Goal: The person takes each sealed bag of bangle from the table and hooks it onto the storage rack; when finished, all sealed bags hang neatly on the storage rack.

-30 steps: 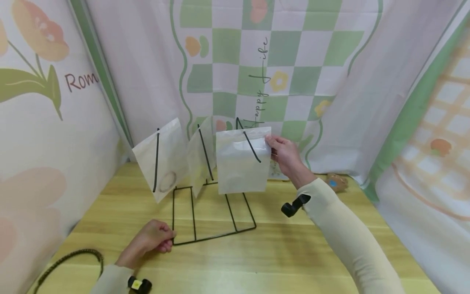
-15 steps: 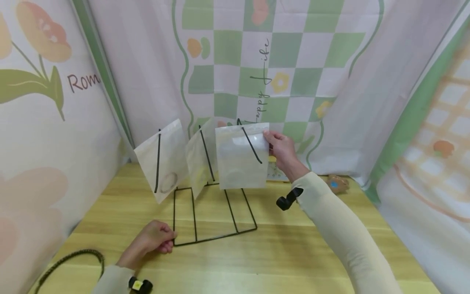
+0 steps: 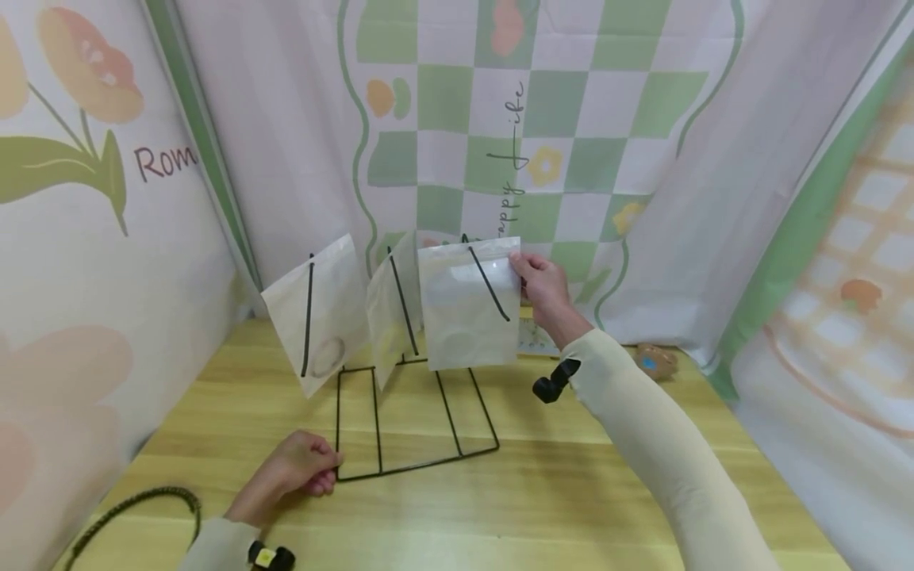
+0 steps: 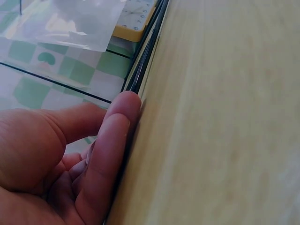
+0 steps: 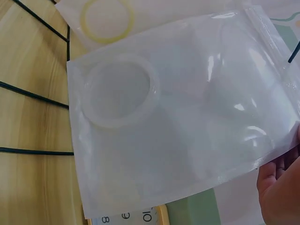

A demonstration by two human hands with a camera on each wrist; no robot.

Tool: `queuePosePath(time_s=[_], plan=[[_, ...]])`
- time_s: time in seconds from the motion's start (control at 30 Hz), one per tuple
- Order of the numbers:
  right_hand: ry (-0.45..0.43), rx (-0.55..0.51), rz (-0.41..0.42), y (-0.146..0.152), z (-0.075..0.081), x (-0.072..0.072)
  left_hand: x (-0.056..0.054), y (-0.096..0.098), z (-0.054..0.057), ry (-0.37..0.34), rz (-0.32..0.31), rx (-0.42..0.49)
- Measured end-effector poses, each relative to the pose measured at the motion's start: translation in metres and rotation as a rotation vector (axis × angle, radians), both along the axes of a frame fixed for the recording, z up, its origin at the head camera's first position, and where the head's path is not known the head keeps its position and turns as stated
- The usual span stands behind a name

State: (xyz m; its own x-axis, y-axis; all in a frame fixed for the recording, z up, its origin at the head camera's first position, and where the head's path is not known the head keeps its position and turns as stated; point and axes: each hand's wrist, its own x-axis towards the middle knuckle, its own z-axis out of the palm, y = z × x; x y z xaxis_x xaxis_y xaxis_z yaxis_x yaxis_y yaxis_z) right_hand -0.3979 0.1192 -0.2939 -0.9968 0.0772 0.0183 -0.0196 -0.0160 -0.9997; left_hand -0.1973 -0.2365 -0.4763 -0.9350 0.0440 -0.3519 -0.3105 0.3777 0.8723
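My right hand (image 3: 546, 289) pinches the upper right edge of a clear zip bag (image 3: 464, 325), which hangs on the right hook of a black wire rack (image 3: 460, 455). Inside this bag, a pale bangle (image 5: 154, 89) shows in the right wrist view. Two more zip bags hang on the rack: the left bag (image 3: 332, 301) with a ring-shaped item and the middle bag (image 3: 382, 325), turned nearly edge-on. Down at the rack's front left corner, my left hand (image 3: 303, 464) pinches the wire base between thumb and fingers, close to the tabletop in the left wrist view.
Behind the right bag stands a yellow-edged clock (image 3: 534, 337), partly hidden. A small brown object with a blue patch (image 3: 655, 361) sits at the back right. A dark braided cord (image 3: 143, 496) curves at the front left of the wooden table (image 3: 443, 523). Printed curtains enclose the back and sides.
My right hand has shifted slightly left with the bag's edge, and more of the clock shows behind it. The left hand stays on the rack's corner.
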Motion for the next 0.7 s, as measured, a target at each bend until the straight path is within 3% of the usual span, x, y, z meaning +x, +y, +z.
queuePosePath(time_s=[0.33, 0.7], plan=[[0.01, 0.05, -0.023, -0.004, -0.0054, -0.0057, 0.001, -0.0007, 0.0023, -0.004, -0.014, -0.009], [0.022, 0.113, -0.02, -0.0097, 0.0022, -0.0084, -0.0002, -0.0006, 0.0013, 0.007, -0.009, -0.008]])
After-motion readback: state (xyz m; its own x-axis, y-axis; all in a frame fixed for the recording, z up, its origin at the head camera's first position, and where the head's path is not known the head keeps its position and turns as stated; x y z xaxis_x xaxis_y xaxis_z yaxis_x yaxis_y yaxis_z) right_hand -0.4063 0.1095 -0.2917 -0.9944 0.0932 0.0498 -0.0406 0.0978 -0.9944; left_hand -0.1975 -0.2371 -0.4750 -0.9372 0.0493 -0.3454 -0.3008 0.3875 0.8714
